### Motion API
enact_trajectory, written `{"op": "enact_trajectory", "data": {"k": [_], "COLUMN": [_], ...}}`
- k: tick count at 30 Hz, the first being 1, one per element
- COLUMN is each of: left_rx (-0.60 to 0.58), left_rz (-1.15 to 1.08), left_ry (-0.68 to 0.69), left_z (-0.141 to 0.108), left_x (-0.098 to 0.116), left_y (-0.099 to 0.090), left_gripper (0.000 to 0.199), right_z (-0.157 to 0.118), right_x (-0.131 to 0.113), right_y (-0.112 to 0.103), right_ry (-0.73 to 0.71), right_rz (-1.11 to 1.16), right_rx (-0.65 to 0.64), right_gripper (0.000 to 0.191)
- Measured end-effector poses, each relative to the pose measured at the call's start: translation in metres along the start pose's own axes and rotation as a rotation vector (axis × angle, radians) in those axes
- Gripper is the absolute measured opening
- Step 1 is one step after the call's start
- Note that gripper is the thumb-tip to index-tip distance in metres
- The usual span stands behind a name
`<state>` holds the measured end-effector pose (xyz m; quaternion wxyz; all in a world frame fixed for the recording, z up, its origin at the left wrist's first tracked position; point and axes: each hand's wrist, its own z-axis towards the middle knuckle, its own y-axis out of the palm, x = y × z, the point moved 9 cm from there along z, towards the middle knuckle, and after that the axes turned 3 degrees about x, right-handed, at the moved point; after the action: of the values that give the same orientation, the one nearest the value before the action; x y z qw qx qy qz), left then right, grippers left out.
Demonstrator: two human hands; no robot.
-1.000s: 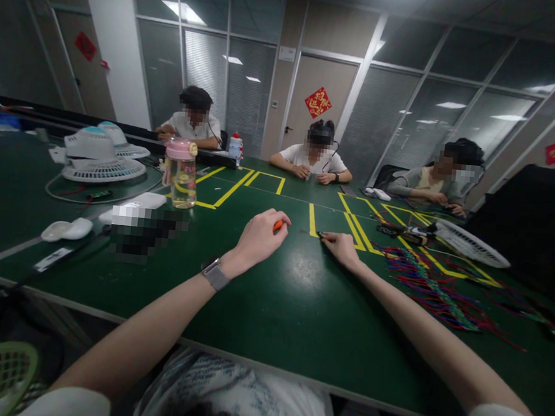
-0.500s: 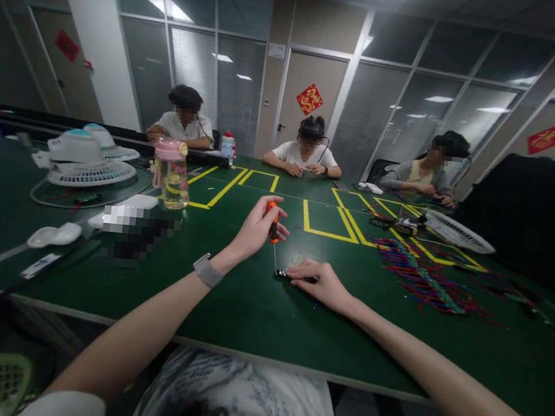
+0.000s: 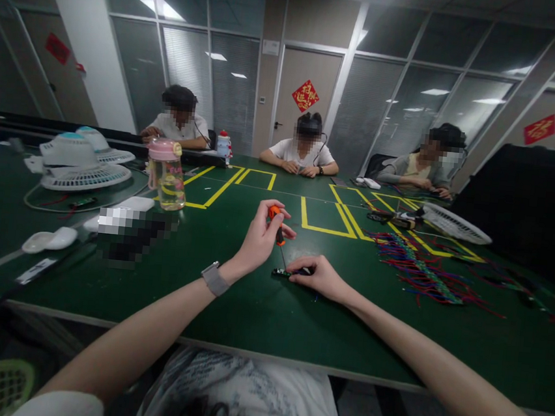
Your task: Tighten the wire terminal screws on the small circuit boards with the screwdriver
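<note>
My left hand (image 3: 262, 233) is closed around the orange and black handle of a screwdriver (image 3: 281, 234), which leans with its shaft pointing down. The tip reaches a small dark circuit board (image 3: 280, 273) lying on the green table (image 3: 228, 314); whether it touches a screw is too small to tell. My right hand (image 3: 320, 277) grips the board from the right with its fingertips, covering part of it. A short blue wire end shows below the right hand.
Rows of small boards with red and blue wires (image 3: 419, 267) lie to the right, near a white fan part (image 3: 457, 224). On the left stand a pink-lidded bottle (image 3: 170, 175) and white fans (image 3: 85, 163). Three people sit across the table. Yellow tape (image 3: 327, 231) marks the tabletop.
The screwdriver tip has shifted right along the board, and the handle now tilts more to the left. My right fingers have bent and drawn back slightly, showing more of the board.
</note>
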<state>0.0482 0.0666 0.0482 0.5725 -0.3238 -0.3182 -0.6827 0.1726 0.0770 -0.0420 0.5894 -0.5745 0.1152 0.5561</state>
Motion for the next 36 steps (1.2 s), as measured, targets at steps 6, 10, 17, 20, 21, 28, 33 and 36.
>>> {"op": "enact_trajectory", "data": {"k": [6,10,17,20,21,28,33,36], "left_rx": [0.013,0.012,-0.013,-0.016,-0.019,-0.04,-0.045,-0.054], "left_rz": [0.019,0.034,0.052,0.058,0.061,0.073,0.074,0.089], "left_ry": [0.077,0.103,0.123,0.126,0.127,0.124,0.111,0.116], "left_z": [-0.0001,-0.0011,-0.0022,-0.002,-0.002,-0.0032,-0.0039,-0.0036], "left_x": [0.0021,0.0041,0.0047,0.0039,0.0038,0.0055,0.0048,0.0051], "left_y": [-0.0022,-0.0022,0.0,0.0005,0.0008,0.0032,0.0039,0.0049], "left_gripper": [0.017,0.017,0.016,0.015,0.015,0.014,0.014,0.013], "right_z": [0.0004,0.0013,0.0031,0.0032,0.0031,0.003,0.0031,0.0032], "right_x": [0.0039,0.006,0.0092,0.0096,0.0098,0.0089,0.0087,0.0092], "right_y": [0.0002,0.0004,0.0012,0.0014,0.0014,0.0023,0.0025,0.0032], "right_ry": [0.056,0.086,0.139,0.14,0.141,0.146,0.145,0.141], "right_rz": [-0.03,-0.023,-0.017,-0.008,-0.004,0.009,0.021,0.013], "right_rx": [-0.011,-0.025,-0.057,-0.057,-0.056,-0.065,-0.069,-0.075], "right_gripper": [0.021,0.023,0.027,0.027,0.027,0.028,0.027,0.026]}}
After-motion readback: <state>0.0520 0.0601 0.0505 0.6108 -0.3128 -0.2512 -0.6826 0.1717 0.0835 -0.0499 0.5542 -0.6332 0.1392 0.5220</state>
